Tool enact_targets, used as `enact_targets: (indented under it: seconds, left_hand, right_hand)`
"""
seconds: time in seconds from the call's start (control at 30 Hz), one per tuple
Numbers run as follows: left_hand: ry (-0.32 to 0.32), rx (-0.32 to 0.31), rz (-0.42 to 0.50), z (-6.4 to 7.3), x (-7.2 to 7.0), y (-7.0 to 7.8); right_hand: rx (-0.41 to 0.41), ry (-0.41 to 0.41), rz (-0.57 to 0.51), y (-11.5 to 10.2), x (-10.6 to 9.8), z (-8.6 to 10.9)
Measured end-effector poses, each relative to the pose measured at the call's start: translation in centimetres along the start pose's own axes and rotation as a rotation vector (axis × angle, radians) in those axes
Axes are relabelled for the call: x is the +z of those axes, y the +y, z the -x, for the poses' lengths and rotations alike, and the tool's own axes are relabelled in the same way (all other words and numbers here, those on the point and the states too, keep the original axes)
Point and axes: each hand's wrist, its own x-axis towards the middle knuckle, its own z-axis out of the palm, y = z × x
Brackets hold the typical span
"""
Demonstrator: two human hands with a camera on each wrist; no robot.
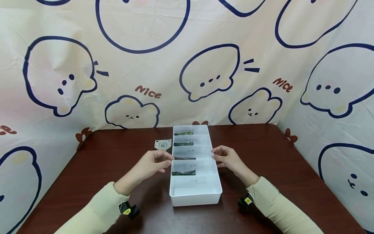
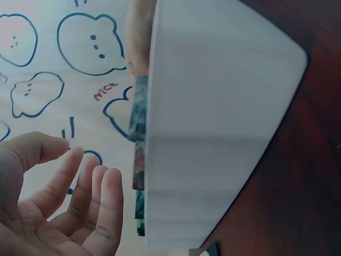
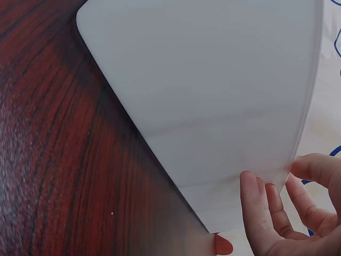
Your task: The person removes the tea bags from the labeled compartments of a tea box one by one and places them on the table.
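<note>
A long white box [image 1: 196, 199] stands on the table, split crosswise into several compartments. Printed characters show on the inner walls, upside down from here. Several compartments hold a narrow printed picture card, such as the nearest green-and-dark card [image 1: 183, 173]. Beside the box's left rim is my left hand [image 1: 155, 162], fingers loosely bent and holding nothing; the left wrist view shows a gap between it and the wall. At the right rim my right hand [image 1: 230, 159] touches the edge with thumb and fingertips, its other fingers near the outer wall.
A small pale patterned card [image 1: 162, 144] lies left of the box, with something dark by its lower right edge. The brown table [image 1: 292, 182] ends at a cartoon-printed cloth [image 1: 169, 71] behind and at the sides. Each wrist wears a black strap camera [image 1: 128, 210].
</note>
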Motion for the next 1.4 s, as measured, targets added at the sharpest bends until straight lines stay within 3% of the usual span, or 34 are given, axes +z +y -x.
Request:
enact_targets:
  seconds: [0.43,1.03,1.4]
  left_hand:
    - [-0.05,0.008,-0.028,0.5,1.8,-2.2]
    - [-0.067,0.034,-0.046,0.6,2.3,-2.5]
    - [-0.022,0.054,-0.097,0.4,2.6,-2.7]
  right_hand:
    - [0.002,0.02,0.014,0.0,0.1,0.0]
    - [0.003,0.011,0.008,0.0,0.1,0.2]
    - [-0.005,0.002,0.009,0.1,0.0,0.0]
